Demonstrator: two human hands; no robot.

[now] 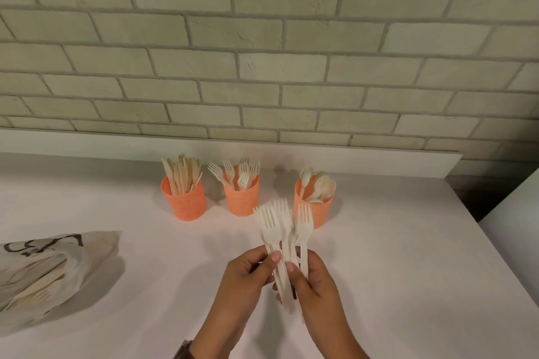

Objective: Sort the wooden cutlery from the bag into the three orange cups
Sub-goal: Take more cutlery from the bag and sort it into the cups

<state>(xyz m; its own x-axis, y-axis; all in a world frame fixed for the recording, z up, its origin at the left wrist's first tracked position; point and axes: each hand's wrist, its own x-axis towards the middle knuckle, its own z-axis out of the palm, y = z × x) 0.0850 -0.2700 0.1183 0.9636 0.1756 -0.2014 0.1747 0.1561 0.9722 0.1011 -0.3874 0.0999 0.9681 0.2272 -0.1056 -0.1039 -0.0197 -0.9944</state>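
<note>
- Forks point(287, 230) bunched above worktop point(408, 285), just before the spoon cup point(313, 211); long axes near upright, tines away, handles toward person.
- L hand point(246, 280) & R hand point(316, 283): fingers grasp the handles.

My left hand point(248, 275) and right hand point(319, 285) meet in front of me, palms facing each other, fingers and thumbs curled round the handles of a fan of forks point(275, 226), wrists angled inward.
</note>
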